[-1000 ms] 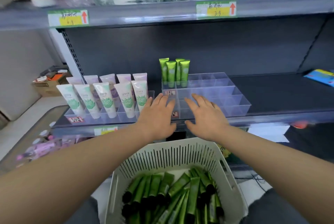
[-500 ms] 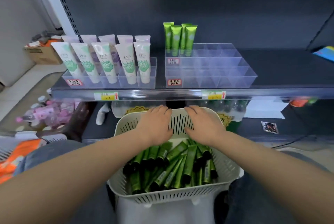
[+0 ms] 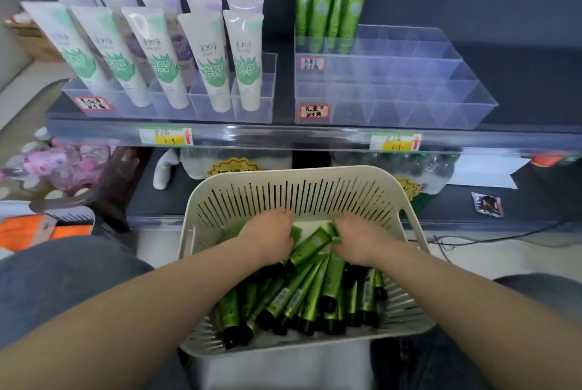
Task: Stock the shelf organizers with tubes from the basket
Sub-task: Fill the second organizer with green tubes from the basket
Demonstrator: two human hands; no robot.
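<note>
A cream slotted basket (image 3: pixel 302 188) sits on my lap, filled with several green tubes with black caps (image 3: pixel 293 295). My left hand (image 3: pixel 271 238) and my right hand (image 3: pixel 359 241) are both down in the basket's far end, fingers curled into the pile and closing around tube ends. On the shelf above, a clear tiered organizer (image 3: pixel 393 90) holds several upright green tubes (image 3: pixel 330 8) in its back left slots; the other slots are bare.
Left of it, another clear organizer (image 3: pixel 252 106) holds white and purple tubes (image 3: pixel 157 49). The shelf's front rail (image 3: pixel 283 137) carries yellow price tags. Bottles and packets lie on the lower shelf, and pink items lie on the floor at left.
Both hands came back from the organizer's front edge down into the basket and curled onto the tubes. My view tilted downward.
</note>
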